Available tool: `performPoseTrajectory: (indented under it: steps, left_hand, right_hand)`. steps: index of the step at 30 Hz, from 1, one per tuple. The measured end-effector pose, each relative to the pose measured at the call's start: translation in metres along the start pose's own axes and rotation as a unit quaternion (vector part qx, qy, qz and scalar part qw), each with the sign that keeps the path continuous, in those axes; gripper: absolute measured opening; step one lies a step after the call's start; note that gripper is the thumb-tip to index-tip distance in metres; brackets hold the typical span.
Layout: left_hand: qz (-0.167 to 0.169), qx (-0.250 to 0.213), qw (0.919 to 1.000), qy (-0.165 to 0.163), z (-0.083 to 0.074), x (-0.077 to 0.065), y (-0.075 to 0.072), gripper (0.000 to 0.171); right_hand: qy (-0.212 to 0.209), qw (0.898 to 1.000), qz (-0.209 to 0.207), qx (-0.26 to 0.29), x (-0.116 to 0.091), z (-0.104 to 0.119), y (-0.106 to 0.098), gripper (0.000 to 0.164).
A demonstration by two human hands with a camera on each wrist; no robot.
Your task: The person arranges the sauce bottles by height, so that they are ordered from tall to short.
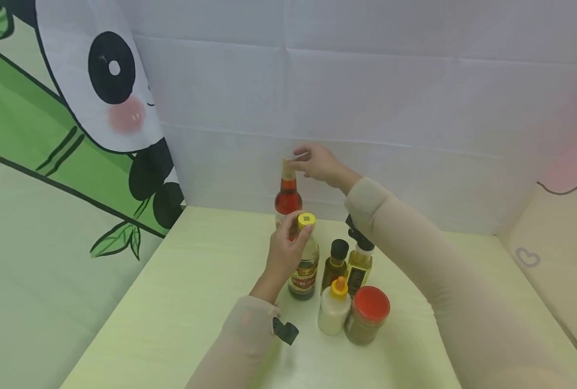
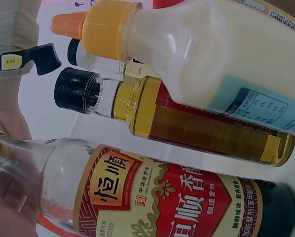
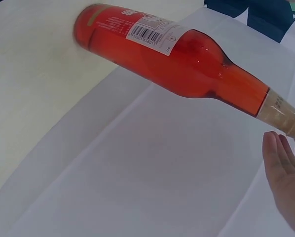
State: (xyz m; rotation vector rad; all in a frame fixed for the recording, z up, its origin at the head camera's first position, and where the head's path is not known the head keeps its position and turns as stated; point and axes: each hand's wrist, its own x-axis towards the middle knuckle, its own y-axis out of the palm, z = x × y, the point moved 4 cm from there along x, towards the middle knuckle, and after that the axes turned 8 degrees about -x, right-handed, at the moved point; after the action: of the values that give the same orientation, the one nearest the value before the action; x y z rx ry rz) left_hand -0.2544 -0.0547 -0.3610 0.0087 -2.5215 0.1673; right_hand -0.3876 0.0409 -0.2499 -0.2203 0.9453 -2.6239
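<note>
My left hand grips the neck of a vinegar bottle with a yellow cap, standing upright on the table. Its red and cream label faces the left wrist view, where the left hand shows only at the edge. Behind it, near the back wall, stands a tall bottle of red liquid with a pale wrapped neck. My right hand is at the top of that neck. In the right wrist view, the right hand's fingers look extended beside the red bottle; the thumb is hidden there.
Right of the vinegar stand a dark-capped oil bottle, another oil bottle partly under my right sleeve, a white squeeze bottle with an orange nozzle, and a red-lidded jar. A white cloth wall rises behind the pale table.
</note>
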Motion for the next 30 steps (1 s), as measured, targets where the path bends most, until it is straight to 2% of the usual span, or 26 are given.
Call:
performPoseTrajectory:
  steps: [10,18,21,23,25,28,30]
  left_hand:
    - [-0.006,-0.005,1.0000,0.004,0.001,0.000,-0.003,0.031]
    - [-0.015,-0.017,0.9997,-0.006,0.000,0.001,-0.003,0.032]
    - [-0.013,-0.016,0.9997,-0.010,-0.021,0.000,-0.003,0.030]
    - [-0.012,-0.011,0.9998,-0.013,-0.021,0.000,-0.002,0.029]
    - [-0.012,-0.013,0.9998,-0.009,-0.020,0.000,-0.003,0.030]
    - [-0.014,-0.016,0.9998,-0.001,0.000,0.001,-0.002,0.033]
    - [-0.016,-0.019,0.9997,0.005,0.002,0.000,-0.003,0.033]
  right_hand:
    - [0.015,1.000,0.004,-0.009,-0.017,0.000,-0.015,0.048]
    - [0.014,1.000,0.000,-0.012,-0.023,-0.002,-0.025,0.049]
    - [0.017,1.000,-0.003,-0.010,-0.025,-0.005,-0.028,0.048]
    - [0.015,1.000,-0.006,-0.011,-0.027,-0.007,-0.030,0.047]
    - [0.013,1.000,-0.005,-0.012,-0.030,-0.008,-0.031,0.047]
    - [0.012,1.000,0.001,-0.016,-0.035,-0.009,-0.034,0.047]
    - [0.012,1.000,0.005,-0.014,-0.037,-0.011,-0.037,0.047]
